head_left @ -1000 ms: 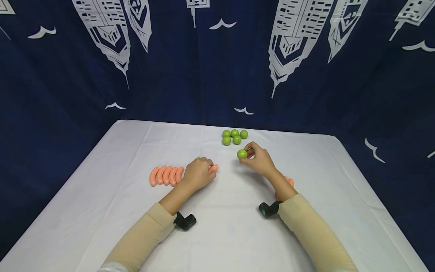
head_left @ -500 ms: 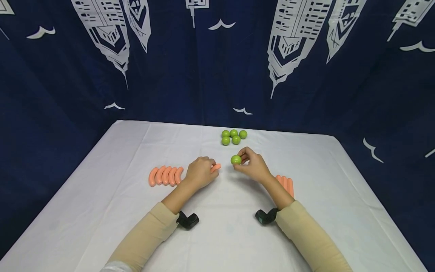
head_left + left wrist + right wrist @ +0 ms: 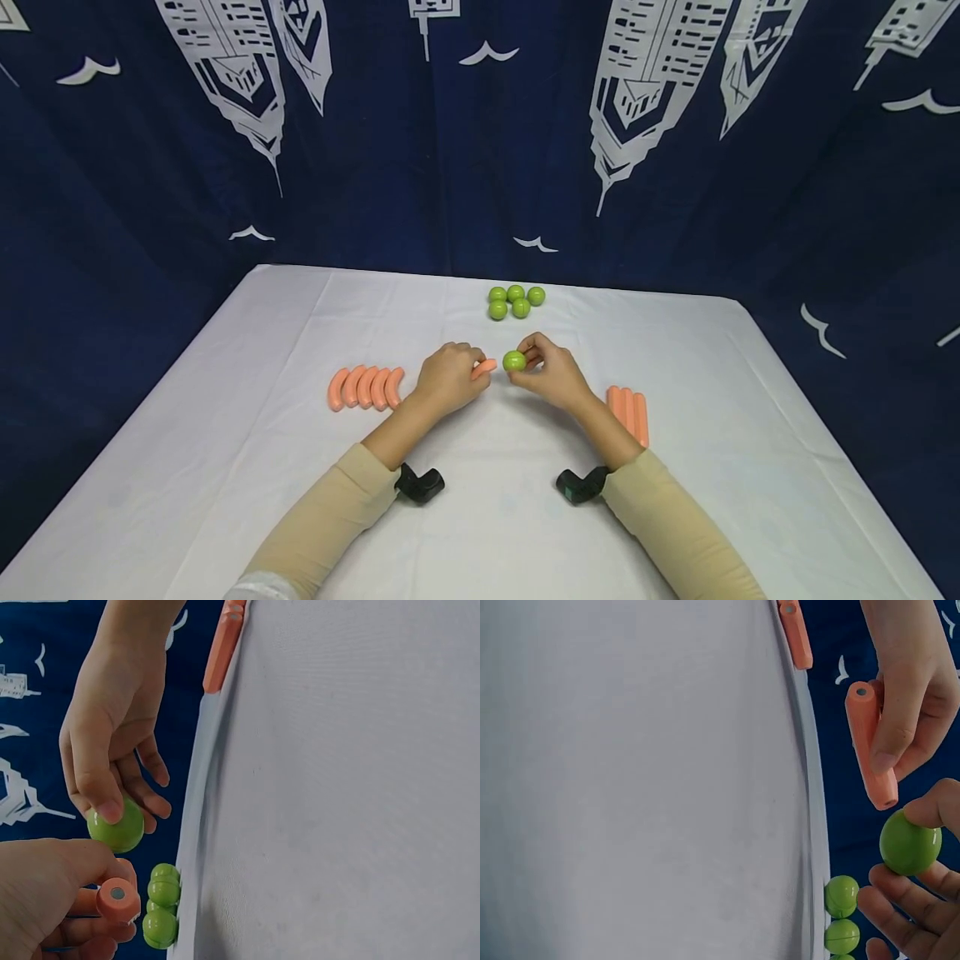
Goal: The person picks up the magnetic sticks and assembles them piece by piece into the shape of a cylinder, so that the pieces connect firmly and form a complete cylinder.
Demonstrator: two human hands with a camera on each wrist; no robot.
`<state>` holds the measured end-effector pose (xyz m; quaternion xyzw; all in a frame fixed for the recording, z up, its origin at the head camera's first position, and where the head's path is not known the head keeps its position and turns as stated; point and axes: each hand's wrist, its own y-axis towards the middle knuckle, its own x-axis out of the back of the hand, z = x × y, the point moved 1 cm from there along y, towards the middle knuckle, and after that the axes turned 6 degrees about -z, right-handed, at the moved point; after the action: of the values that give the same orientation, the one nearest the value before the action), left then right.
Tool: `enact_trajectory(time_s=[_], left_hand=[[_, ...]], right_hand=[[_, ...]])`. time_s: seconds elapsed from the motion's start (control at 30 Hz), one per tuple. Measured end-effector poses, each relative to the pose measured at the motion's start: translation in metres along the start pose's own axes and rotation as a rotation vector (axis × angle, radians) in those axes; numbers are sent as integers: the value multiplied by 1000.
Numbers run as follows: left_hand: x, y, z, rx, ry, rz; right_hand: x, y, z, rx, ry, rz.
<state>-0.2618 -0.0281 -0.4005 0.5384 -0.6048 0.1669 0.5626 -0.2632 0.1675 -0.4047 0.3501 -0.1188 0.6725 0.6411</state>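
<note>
In the head view my left hand (image 3: 452,377) grips a short orange rod (image 3: 485,367) whose free end points to the right. The right wrist view shows this rod (image 3: 865,727) pinched under the thumb, with a small grey disc in its end. My right hand (image 3: 553,379) pinches a shiny green ball (image 3: 513,361) between thumb and fingers. Ball and rod end face each other over the middle of the table, a narrow gap between them. In the left wrist view the ball (image 3: 116,829) is just beyond the rod (image 3: 118,901).
Several curved orange pieces (image 3: 365,388) lie in a row at the left. Straight orange rods (image 3: 627,413) lie beside my right forearm, partly hidden by it. Several green balls (image 3: 521,308) are grouped near the far edge of the white-covered table (image 3: 495,533). A dark blue curtain (image 3: 420,183) hangs behind.
My right hand has brought the green ball left and nearer to me, towards the rod. My left hand has shifted slightly right with the rod, and the gap has narrowed.
</note>
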Motion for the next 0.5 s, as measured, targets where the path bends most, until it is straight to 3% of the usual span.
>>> enact_trajectory(time_s=[0.2,0.5], left_hand=[[1,0,-4,-33,-21,-9],[-3,2,-5,-47,19,1]], right_hand=[[-2,-1,0,11,0,5],[-4,-3,-3,-10,8,11]])
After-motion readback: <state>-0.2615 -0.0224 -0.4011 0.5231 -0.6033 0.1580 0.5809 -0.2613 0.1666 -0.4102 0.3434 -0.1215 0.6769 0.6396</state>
